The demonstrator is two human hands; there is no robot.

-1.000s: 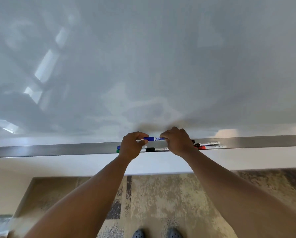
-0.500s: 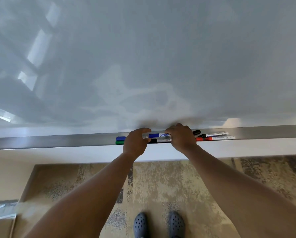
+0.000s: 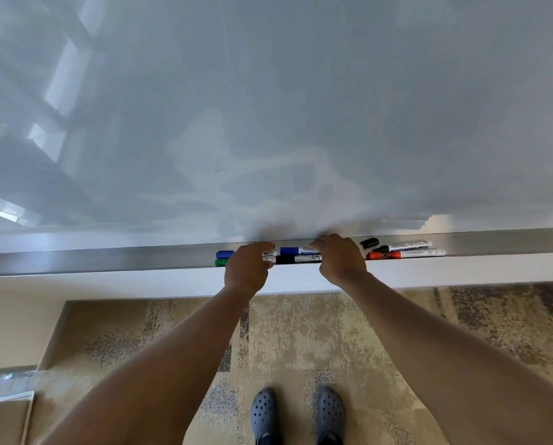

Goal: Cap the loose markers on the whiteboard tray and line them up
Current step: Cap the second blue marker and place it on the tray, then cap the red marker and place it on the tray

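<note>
Both hands are on the metal whiteboard tray (image 3: 108,260), which runs along the lower edge of the whiteboard (image 3: 268,107). The left hand (image 3: 247,268) has a narrow grip on the left end of the blue marker (image 3: 296,251), and the right hand (image 3: 341,256) covers its right end; how the right fingers close I cannot tell. The blue marker lies along the tray at its back side. Just in front of it, also in the tray, lies a black marker (image 3: 296,259), parallel and touching or nearly touching. To the left of the left hand, a blue cap end (image 3: 224,254) and a green cap end (image 3: 221,262) show in the tray. To the right of the right hand, still in the tray, lie a loose black cap (image 3: 369,242), a marker with a black tip (image 3: 407,245) and a red marker (image 3: 403,254). Below the tray is a patterned carpet (image 3: 301,332), with two grey shoes (image 3: 297,412).
</note>
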